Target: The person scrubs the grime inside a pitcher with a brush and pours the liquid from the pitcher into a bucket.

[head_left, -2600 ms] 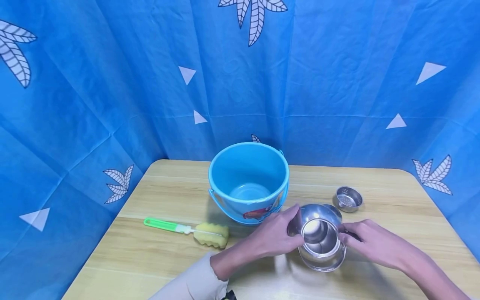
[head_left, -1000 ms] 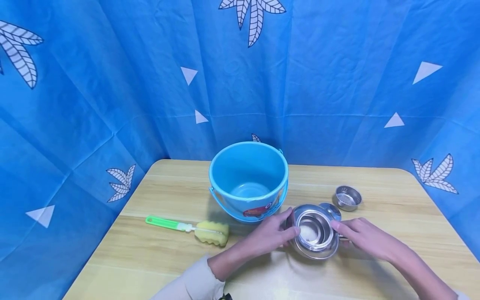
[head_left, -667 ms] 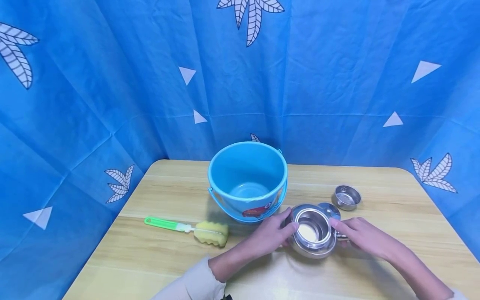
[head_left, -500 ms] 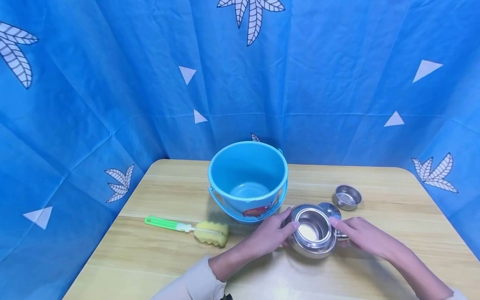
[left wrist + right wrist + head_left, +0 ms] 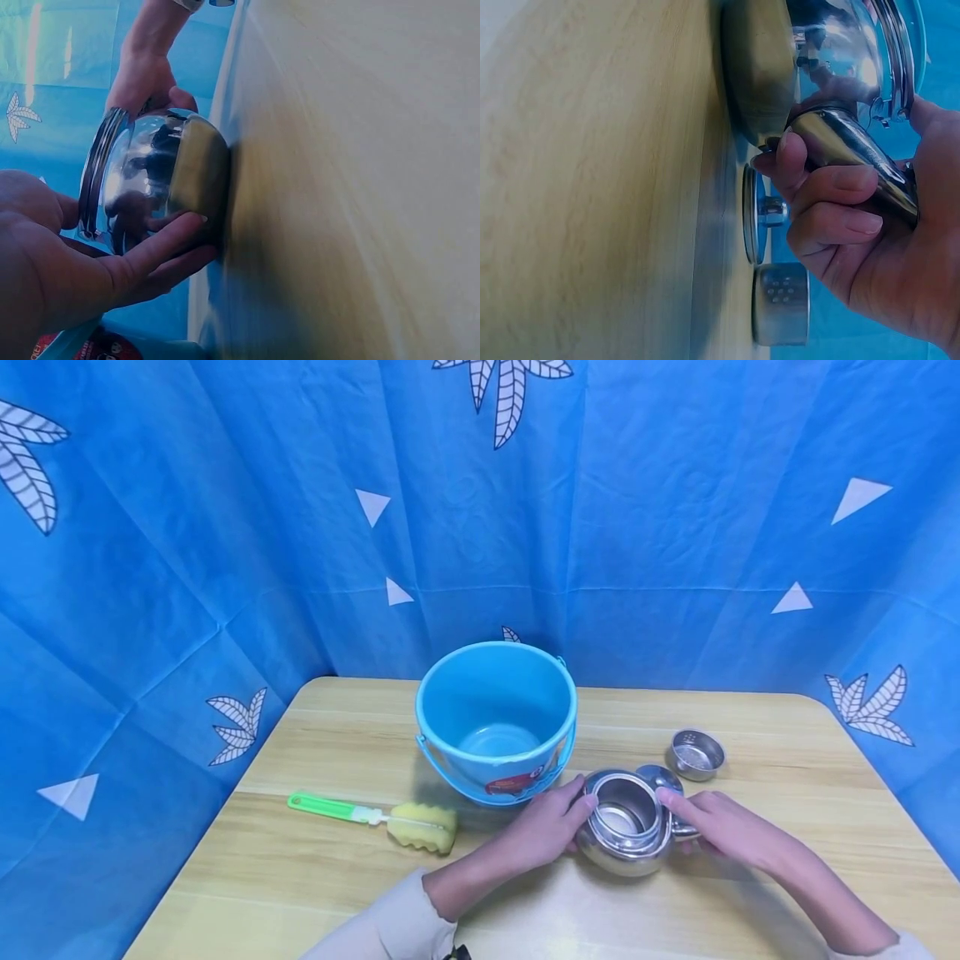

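A shiny stainless steel teapot (image 5: pixel 624 860) stands near the table's right middle, its round mouth uncovered. My left hand (image 5: pixel 546 825) holds its left side, thumb by the rim and fingers along the body, as the left wrist view shows. On the other side my right hand (image 5: pixel 723 828) grips the short, thick spout (image 5: pixel 855 157), thumb up at the rim. Just behind the pot lies its round steel lid (image 5: pixel 660 777), knob up in the right wrist view (image 5: pixel 761 214). A small perforated steel strainer cup (image 5: pixel 696 756) sits beyond the lid.
A blue plastic bucket (image 5: pixel 442 760) with its handle down stands behind and left of the teapot. To the left lies a sponge brush (image 5: pixel 422 827) with a green handle. A blue patterned curtain (image 5: pixel 675 527) hangs around the wooden table (image 5: pixel 337 735).
The teapot, its mouth tipped toward me 2.6 seconds ago, now stands more upright, a little farther left. Both hands have kept hold. In the last half second it has shifted only slightly.
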Demonstrator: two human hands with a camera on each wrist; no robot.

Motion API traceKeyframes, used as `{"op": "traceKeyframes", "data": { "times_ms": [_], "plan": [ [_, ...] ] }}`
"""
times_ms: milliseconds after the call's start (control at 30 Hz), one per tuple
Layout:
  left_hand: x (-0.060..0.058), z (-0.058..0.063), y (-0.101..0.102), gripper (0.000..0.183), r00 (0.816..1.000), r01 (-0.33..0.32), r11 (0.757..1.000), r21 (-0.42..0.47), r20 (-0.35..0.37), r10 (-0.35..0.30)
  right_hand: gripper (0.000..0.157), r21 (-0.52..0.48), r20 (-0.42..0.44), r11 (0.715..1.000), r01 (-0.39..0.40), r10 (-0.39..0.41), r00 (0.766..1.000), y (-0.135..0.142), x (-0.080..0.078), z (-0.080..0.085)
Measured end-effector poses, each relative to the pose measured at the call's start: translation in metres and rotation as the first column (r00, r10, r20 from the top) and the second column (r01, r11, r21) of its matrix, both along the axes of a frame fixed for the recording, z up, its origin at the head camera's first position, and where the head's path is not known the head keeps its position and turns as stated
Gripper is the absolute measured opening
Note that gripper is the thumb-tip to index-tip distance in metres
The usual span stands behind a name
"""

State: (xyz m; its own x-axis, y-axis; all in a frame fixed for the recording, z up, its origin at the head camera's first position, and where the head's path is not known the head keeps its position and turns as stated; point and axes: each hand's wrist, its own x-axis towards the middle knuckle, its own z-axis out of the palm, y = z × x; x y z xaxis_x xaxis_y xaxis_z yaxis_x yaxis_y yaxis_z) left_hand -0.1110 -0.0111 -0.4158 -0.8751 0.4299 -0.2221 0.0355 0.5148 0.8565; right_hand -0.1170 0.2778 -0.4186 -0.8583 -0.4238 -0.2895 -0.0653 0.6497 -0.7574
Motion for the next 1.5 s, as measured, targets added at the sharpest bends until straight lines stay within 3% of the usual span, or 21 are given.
{"op": "traceKeyframes", "data": {
  "times_ms": [300, 567, 967, 1133, 1300, 1400, 1500],
  "plan": [
    [0.001, 0.0, 0.003, 0.062, 0.996, 0.026, 0.995, -0.098, -0.083, -0.034, 0.06, -0.011, 0.013, 1.0, -0.006, 0.007, 1.0, 0.002, -0.002, -0.002],
    [0.006, 0.004, 0.006, 0.062, 0.992, 0.004, 0.985, -0.171, -0.127, -0.026, 0.062, -0.022, 0.03, 0.999, -0.027, 0.028, 0.999, 0.003, -0.001, 0.0],
    [0.007, 0.003, 0.008, 0.06, 0.992, -0.008, 0.988, -0.153, -0.129, -0.012, 0.065, 0.003, 0.065, 0.999, -0.05, 0.05, 0.997, 0.007, -0.001, 0.007],
    [0.005, 0.004, 0.005, 0.061, 0.994, 0.031, 0.994, -0.1, -0.099, -0.041, 0.063, 0.042, 0.033, 0.998, -0.04, 0.039, 0.999, 0.007, 0.0, 0.01],
    [0.002, 0.002, -0.001, 0.06, 0.995, 0.079, 0.997, 0.002, -0.06, -0.079, 0.057, 0.148, -0.033, 0.989, 0.014, -0.009, 0.999, 0.003, 0.002, 0.018],
    [0.0, -0.001, -0.004, 0.062, 0.987, 0.124, 0.992, 0.003, -0.104, -0.123, 0.052, 0.22, -0.09, 0.975, 0.032, -0.013, 0.996, -0.001, 0.004, 0.021],
    [0.0, -0.003, -0.009, 0.067, 0.97, 0.159, 0.986, -0.052, -0.176, -0.166, 0.05, 0.268, -0.164, 0.962, 0.046, -0.001, 0.986, -0.005, 0.006, 0.022]
  ]
}}
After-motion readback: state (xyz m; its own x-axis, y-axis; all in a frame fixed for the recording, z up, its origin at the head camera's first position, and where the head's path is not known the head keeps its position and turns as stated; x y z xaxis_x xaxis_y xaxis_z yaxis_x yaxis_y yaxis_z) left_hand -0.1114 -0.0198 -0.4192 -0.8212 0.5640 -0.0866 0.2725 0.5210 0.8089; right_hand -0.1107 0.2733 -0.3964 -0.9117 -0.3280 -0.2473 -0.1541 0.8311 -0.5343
